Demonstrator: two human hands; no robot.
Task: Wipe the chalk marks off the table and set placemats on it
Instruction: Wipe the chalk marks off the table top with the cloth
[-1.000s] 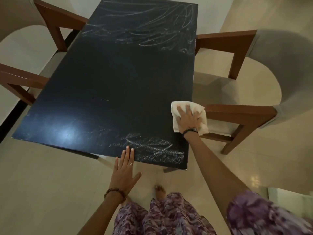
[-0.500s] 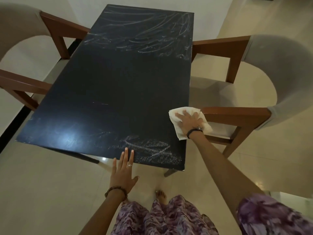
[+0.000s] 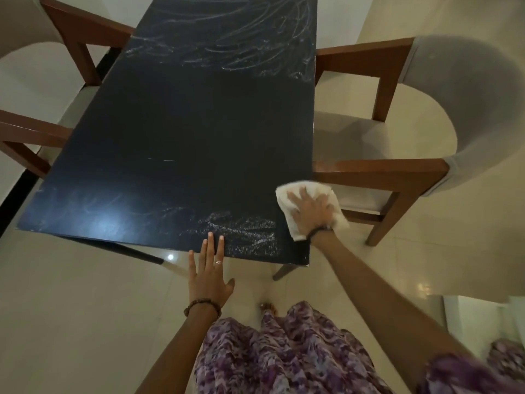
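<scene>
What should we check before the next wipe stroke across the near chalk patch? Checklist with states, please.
1. White cloth flat under the right hand, on the black rectangular tabletop: ok.
2. Cloth fully on the table: not ok, its right part overhangs the table's right edge.
3. Near chalk scribble patch beside the cloth, nothing between them: ok.
4. Left hand out of the stroke path: not ok, its fingertips lie on the patch's left end.
5. Far chalk scribbles wiped: not ok.
6. Placemats ready: cannot tell, none in view.
</scene>
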